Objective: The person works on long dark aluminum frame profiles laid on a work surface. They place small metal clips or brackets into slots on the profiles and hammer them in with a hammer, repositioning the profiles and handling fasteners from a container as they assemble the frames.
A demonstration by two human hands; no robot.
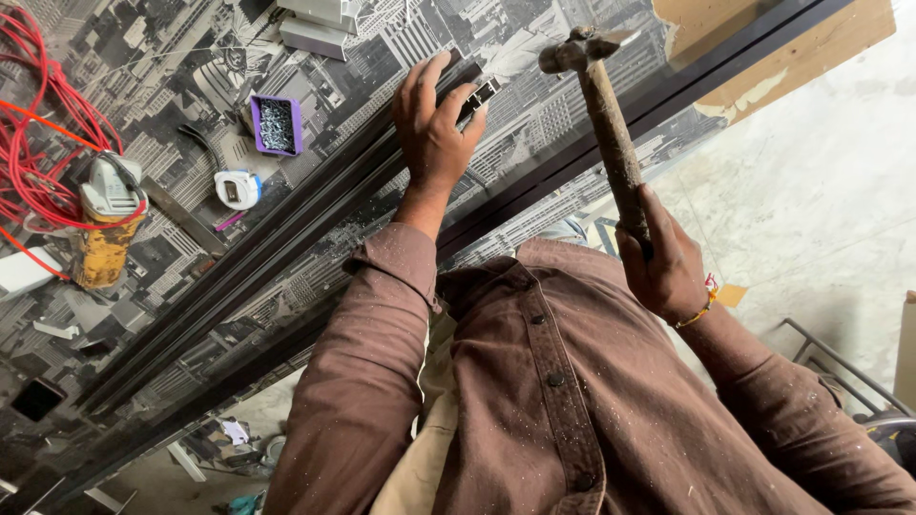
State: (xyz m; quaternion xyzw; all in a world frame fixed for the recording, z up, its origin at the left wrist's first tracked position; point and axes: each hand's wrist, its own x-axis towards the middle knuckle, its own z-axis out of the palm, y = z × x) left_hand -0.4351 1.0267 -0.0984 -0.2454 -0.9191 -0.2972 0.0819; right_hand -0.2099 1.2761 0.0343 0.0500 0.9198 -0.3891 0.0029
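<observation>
Tabletop (534,124) printed with black-and-white city photo, running diagonally under the fingers. Pale concrete floor (821,210) right of the fingers, dusty, daylight on it. Brown board (792,57) at the tabletop's far edge. Red cable (48,114) coiled far left of the fingers. Metal frame (840,367) low right. Scraps on floor (229,443) below tabletop.
</observation>
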